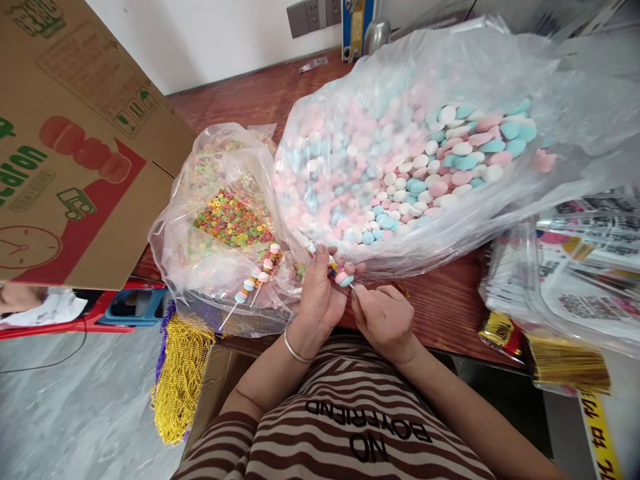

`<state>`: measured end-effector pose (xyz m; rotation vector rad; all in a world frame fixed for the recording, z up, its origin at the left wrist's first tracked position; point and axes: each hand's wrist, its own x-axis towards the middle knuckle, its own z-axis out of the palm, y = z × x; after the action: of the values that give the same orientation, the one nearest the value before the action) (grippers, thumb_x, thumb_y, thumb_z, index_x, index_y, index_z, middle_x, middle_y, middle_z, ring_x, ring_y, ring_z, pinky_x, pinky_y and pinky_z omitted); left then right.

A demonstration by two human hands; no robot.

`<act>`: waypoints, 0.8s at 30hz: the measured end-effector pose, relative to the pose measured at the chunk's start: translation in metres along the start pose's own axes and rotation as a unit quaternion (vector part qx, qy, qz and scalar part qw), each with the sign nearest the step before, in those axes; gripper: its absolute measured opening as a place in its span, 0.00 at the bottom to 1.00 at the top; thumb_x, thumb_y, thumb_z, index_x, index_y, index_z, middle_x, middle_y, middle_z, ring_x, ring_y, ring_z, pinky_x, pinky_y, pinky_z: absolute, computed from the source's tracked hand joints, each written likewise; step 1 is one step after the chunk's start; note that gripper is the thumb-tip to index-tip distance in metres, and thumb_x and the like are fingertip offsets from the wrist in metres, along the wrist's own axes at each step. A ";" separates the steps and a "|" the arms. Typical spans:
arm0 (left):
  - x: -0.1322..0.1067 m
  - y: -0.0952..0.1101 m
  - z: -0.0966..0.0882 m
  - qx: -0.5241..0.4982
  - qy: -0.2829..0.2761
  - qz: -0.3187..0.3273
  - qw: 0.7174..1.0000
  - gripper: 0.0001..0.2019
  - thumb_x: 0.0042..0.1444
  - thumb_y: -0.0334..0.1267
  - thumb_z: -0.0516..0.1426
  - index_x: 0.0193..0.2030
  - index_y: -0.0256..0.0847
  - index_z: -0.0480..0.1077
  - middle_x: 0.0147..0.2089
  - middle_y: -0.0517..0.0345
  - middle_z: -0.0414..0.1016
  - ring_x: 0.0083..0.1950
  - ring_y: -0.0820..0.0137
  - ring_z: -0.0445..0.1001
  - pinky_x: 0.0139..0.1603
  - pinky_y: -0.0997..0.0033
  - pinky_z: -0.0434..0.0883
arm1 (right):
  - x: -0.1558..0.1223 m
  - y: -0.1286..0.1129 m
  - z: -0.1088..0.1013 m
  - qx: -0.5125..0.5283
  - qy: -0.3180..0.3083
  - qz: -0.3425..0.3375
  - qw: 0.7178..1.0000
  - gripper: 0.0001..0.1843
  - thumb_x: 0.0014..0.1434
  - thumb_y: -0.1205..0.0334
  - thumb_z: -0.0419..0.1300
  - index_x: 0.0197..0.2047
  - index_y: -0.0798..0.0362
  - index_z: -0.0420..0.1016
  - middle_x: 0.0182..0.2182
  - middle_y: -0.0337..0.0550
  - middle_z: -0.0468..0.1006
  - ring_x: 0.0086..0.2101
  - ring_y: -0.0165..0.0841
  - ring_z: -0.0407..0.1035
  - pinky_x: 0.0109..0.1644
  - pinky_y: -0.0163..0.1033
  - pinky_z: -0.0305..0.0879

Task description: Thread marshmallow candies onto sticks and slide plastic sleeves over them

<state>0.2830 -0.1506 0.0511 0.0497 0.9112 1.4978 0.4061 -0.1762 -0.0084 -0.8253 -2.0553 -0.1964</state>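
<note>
My left hand (pixel 320 293) is closed around a few pastel candies (pixel 344 273) and small coloured rings, held at the table's near edge. My right hand (pixel 383 317) pinches the lower end of a thin white stick (pixel 353 287) that enters those candies. A big clear bag of pink, blue and white candies (pixel 425 160) lies open just beyond my hands. To its left is a smaller clear bag of colourful ring candies (pixel 233 217). Two finished candy skewers (pixel 255 277) rest on that smaller bag.
A large cardboard box (pixel 75 140) stands at the left. Stacks of printed clear wrappers (pixel 575 267) and gold twist ties (pixel 565 363) lie at the right. Gold and purple bead strings (pixel 177 380) hang off the wooden table (pixel 450 307). A red stool (pixel 115 310) is below left.
</note>
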 end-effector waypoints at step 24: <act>0.007 -0.002 -0.006 0.002 -0.133 0.009 0.991 0.15 0.61 0.50 0.63 0.37 0.40 0.71 0.22 0.71 0.55 0.20 0.82 0.59 0.30 0.80 0.70 | 0.024 -0.023 -0.010 0.701 -0.088 0.573 0.415 0.21 0.57 0.44 0.68 0.29 0.52 0.70 0.13 0.22 0.54 0.11 0.18 0.42 0.18 0.30 0.54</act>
<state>0.2800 -0.1477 0.0426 0.2545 0.7007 1.4641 0.3893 -0.1859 0.0203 -0.7859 -0.6297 2.1123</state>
